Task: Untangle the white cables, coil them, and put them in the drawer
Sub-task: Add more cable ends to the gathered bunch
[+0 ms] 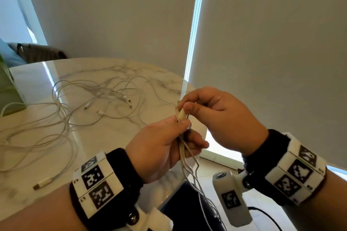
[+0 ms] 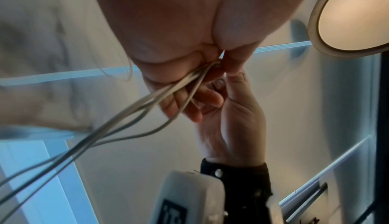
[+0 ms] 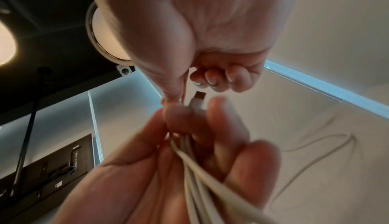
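My left hand (image 1: 183, 124) grips a bundle of white cable loops (image 1: 185, 157) off the marble table's (image 1: 112, 137) right edge; the loops hang down toward the floor. A white USB plug (image 1: 181, 114) sticks up out of that grip. Just above it, my right hand (image 1: 181, 106) pinches a thin cable strand between thumb and forefinger. In the right wrist view the USB plug (image 3: 196, 99) stands above the left hand's fingers (image 3: 219, 111). The left wrist view shows the cable loops (image 2: 168, 92) leaving the left hand. More white cables (image 1: 105, 95) lie tangled on the table. No drawer is in view.
A loose cable end with a USB plug (image 1: 43, 184) lies near the table's front left. A green box (image 1: 9, 88) stands at the left edge, a chair (image 1: 39, 52) behind the table. Window blinds (image 1: 262, 43) hang close behind.
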`<action>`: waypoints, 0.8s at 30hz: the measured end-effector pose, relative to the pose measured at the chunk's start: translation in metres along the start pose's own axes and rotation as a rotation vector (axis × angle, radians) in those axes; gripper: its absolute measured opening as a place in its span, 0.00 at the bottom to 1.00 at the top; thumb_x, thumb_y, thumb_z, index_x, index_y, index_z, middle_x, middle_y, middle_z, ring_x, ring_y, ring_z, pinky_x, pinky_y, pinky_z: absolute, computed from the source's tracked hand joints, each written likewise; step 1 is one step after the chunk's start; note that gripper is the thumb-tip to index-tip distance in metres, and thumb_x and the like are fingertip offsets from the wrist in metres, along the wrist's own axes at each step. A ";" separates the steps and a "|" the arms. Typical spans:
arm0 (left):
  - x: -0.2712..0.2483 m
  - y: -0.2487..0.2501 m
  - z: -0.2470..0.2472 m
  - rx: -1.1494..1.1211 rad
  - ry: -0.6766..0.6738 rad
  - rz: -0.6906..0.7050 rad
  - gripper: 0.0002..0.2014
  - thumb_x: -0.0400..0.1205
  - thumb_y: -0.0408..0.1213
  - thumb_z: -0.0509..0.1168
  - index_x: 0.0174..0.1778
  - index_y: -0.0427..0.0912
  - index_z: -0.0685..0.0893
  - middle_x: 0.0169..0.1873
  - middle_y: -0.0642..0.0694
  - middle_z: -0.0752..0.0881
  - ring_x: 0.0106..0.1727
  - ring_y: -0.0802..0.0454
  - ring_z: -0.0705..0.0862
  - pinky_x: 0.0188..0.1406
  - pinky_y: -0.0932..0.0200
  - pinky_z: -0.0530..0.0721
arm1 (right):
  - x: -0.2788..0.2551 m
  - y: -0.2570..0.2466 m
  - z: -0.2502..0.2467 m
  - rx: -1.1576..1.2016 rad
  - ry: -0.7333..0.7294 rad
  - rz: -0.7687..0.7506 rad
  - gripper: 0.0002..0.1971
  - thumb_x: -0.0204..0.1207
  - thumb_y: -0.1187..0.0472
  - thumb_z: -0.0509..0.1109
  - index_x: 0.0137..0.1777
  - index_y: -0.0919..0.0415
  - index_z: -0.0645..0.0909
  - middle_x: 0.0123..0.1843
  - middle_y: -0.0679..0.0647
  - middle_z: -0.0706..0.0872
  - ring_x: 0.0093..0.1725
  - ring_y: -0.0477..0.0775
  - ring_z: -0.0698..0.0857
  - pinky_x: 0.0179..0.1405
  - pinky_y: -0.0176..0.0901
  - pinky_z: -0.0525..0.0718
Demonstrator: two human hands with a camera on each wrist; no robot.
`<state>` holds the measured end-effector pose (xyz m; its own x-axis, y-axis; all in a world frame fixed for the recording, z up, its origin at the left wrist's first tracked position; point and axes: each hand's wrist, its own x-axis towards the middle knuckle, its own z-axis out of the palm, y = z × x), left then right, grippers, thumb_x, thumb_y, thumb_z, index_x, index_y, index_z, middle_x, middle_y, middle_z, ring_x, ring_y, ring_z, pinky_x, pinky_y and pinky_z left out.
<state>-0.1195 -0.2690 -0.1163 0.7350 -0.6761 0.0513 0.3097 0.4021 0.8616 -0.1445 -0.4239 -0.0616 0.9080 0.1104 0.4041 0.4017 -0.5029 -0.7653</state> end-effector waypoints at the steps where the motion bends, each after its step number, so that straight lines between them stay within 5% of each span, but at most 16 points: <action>1: 0.001 0.000 -0.001 0.030 0.014 0.022 0.09 0.78 0.42 0.61 0.43 0.38 0.80 0.37 0.36 0.89 0.48 0.38 0.89 0.55 0.44 0.83 | 0.001 0.000 0.003 0.022 0.017 -0.012 0.08 0.80 0.60 0.71 0.44 0.47 0.89 0.44 0.47 0.91 0.47 0.46 0.89 0.54 0.47 0.86; 4: 0.002 0.003 -0.002 0.102 0.023 0.069 0.10 0.79 0.44 0.59 0.42 0.42 0.81 0.42 0.38 0.91 0.51 0.45 0.90 0.55 0.49 0.81 | 0.003 0.003 0.012 0.213 0.041 0.025 0.09 0.80 0.61 0.69 0.44 0.47 0.89 0.40 0.49 0.90 0.39 0.45 0.86 0.40 0.45 0.85; 7: 0.001 0.005 -0.001 0.060 0.004 0.064 0.12 0.79 0.43 0.60 0.35 0.43 0.84 0.37 0.37 0.89 0.43 0.44 0.89 0.52 0.46 0.84 | 0.005 0.010 0.015 0.337 0.038 0.047 0.08 0.78 0.59 0.68 0.45 0.49 0.90 0.44 0.55 0.91 0.42 0.57 0.86 0.45 0.59 0.86; 11: -0.002 0.003 0.002 0.020 -0.033 0.030 0.11 0.80 0.42 0.60 0.39 0.38 0.80 0.30 0.39 0.83 0.34 0.43 0.84 0.48 0.44 0.88 | 0.008 0.012 0.010 0.531 0.000 0.099 0.09 0.72 0.61 0.73 0.51 0.57 0.89 0.46 0.58 0.91 0.42 0.65 0.83 0.41 0.47 0.85; 14: -0.002 0.004 0.003 0.033 -0.042 0.019 0.12 0.79 0.42 0.61 0.38 0.39 0.84 0.30 0.40 0.85 0.31 0.45 0.84 0.43 0.46 0.88 | 0.010 0.013 0.004 0.621 -0.077 0.148 0.17 0.65 0.56 0.77 0.53 0.59 0.90 0.45 0.60 0.90 0.42 0.60 0.85 0.46 0.45 0.87; 19: -0.004 0.005 0.003 -0.039 -0.079 0.036 0.09 0.78 0.39 0.62 0.40 0.35 0.80 0.39 0.31 0.90 0.40 0.39 0.91 0.46 0.49 0.89 | 0.011 0.006 0.004 0.714 -0.092 0.163 0.11 0.70 0.66 0.75 0.52 0.62 0.88 0.41 0.60 0.89 0.39 0.58 0.84 0.42 0.41 0.87; 22: -0.003 0.008 0.006 -0.093 -0.054 0.062 0.08 0.80 0.38 0.62 0.41 0.36 0.78 0.28 0.40 0.86 0.31 0.44 0.87 0.37 0.51 0.89 | 0.013 0.009 0.012 0.720 -0.031 0.186 0.21 0.68 0.62 0.78 0.61 0.60 0.82 0.44 0.58 0.88 0.38 0.57 0.85 0.37 0.44 0.86; 24: -0.001 0.014 0.007 -0.148 0.011 0.108 0.07 0.82 0.39 0.63 0.43 0.38 0.77 0.19 0.49 0.73 0.20 0.53 0.75 0.26 0.56 0.82 | 0.008 0.019 0.021 0.696 -0.082 0.277 0.34 0.65 0.52 0.79 0.71 0.58 0.75 0.48 0.59 0.88 0.38 0.55 0.87 0.36 0.46 0.83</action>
<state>-0.1199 -0.2672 -0.1007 0.7752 -0.6175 0.1332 0.3136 0.5592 0.7675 -0.1270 -0.4145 -0.0839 0.9818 0.1357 0.1329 0.1149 0.1332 -0.9844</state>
